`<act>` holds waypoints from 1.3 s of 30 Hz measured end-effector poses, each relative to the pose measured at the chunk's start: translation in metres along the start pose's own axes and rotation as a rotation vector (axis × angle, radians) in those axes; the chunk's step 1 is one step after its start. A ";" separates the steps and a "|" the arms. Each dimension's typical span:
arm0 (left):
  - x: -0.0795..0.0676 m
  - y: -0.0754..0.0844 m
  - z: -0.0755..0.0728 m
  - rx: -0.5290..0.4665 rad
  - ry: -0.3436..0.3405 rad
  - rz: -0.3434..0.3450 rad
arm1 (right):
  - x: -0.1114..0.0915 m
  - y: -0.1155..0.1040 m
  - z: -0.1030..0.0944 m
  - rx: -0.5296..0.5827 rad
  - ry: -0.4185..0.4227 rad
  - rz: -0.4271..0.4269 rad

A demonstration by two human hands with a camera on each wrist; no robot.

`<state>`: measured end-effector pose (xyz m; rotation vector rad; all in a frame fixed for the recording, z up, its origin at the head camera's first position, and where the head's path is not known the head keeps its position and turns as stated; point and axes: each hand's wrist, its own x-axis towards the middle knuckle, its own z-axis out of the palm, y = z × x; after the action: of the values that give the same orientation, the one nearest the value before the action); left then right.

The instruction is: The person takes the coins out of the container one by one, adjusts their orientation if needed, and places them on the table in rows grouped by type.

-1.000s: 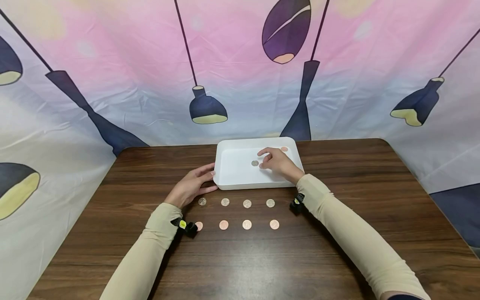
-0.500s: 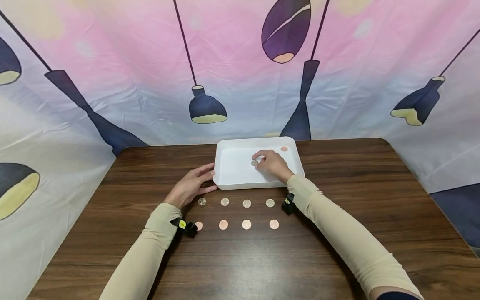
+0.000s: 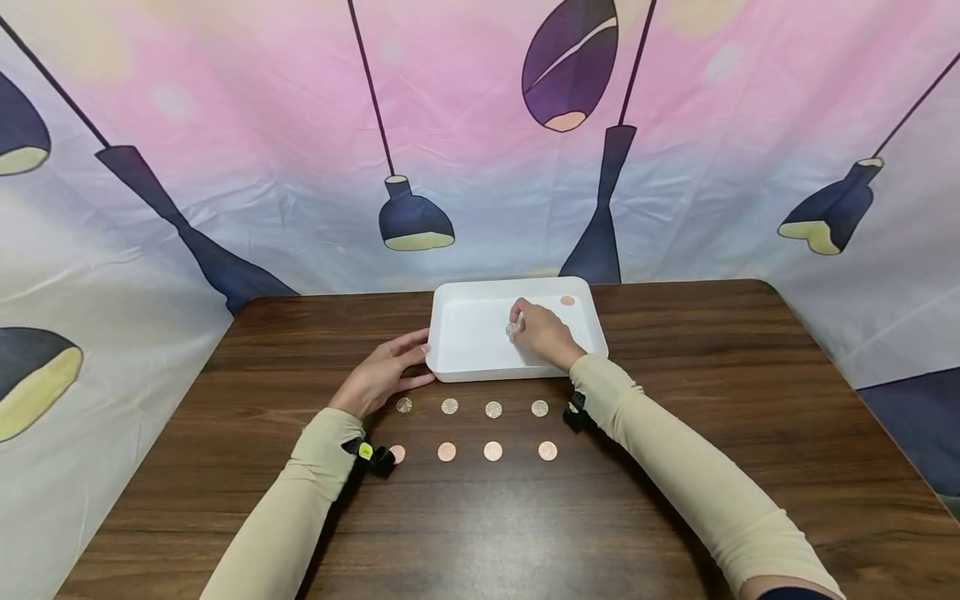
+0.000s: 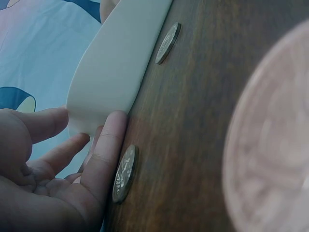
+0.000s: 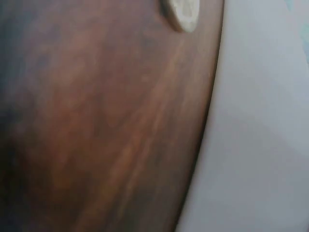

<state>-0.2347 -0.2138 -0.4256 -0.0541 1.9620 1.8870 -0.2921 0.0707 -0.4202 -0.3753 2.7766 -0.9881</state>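
In the head view, my right hand [image 3: 546, 334] is over the white tray [image 3: 467, 337], pinching a silver-coloured coin [image 3: 512, 329] between thumb and fingertips. A copper-coloured coin [image 3: 567, 301] lies in the tray's far right corner. My left hand [image 3: 384, 368] rests against the tray's left side, its fingers spread and fairly straight. Up close in the left wrist view, fingertips [image 4: 116, 121] touch the outer wall of the tray [image 4: 113, 63], with a silver-coloured coin [image 4: 125, 174] right beside the hand. The right wrist view leaves the right hand out and shows the tray wall [image 5: 256, 121].
Just in front of the tray runs a row of several silver-coloured coins [image 3: 492, 410] on the dark wooden table [image 3: 480, 517]. Nearer lies a row of several copper-coloured coins [image 3: 492, 451], one partly behind the left wrist camera [image 3: 382, 461]. A printed cloth [image 3: 480, 150] hangs behind.
My right hand has moved left over the tray to the silver-coloured coin, and its fingers have closed on it, tilting it up. The left hand stays at the tray's side.
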 end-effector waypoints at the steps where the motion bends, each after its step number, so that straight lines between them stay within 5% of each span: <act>1: 0.000 0.000 0.001 -0.001 0.000 -0.002 | -0.001 0.000 0.000 -0.023 -0.001 -0.011; 8: 0.000 -0.004 0.003 -0.007 -0.003 -0.001 | -0.008 -0.001 0.002 -0.074 -0.040 -0.057; 24: 0.001 -0.003 0.002 0.004 0.015 -0.010 | -0.015 0.009 -0.010 0.028 -0.068 -0.097; 39: 0.002 -0.002 -0.001 0.006 0.017 -0.013 | -0.065 0.018 -0.049 0.152 -0.036 -0.203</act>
<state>-0.2363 -0.2139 -0.4279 -0.0816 1.9744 1.8780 -0.2450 0.1320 -0.3893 -0.6552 2.6488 -1.2153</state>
